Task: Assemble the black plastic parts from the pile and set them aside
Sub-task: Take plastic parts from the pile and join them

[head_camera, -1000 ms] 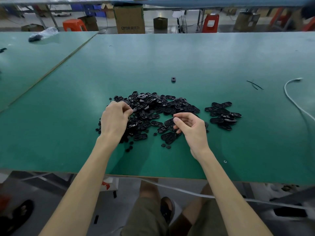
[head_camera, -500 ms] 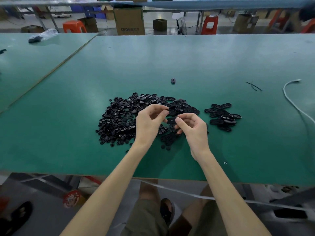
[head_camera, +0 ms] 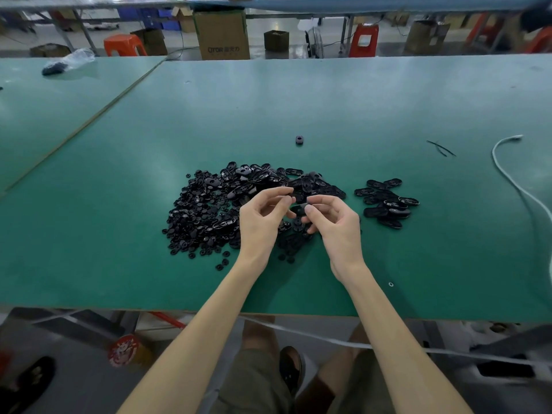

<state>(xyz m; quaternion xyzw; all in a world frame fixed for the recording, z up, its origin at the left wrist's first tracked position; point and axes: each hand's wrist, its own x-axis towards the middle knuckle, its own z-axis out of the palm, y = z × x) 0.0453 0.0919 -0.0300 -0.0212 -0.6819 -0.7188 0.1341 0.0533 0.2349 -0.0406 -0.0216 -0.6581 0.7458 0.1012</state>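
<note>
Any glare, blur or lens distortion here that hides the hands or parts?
Head view: the green table bows from wide-angle distortion, with soft sheen on its far half, no harsh glare; left hand, right hand and black pile look sharp; top right corner smeared.

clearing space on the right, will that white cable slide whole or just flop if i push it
Probably floppy: the white cable lies in loose curves on the green table, so a push would likely bend it, not shift it whole. It looks thin, so probably light. It leaves the view at right, so it may be tethered.
</note>
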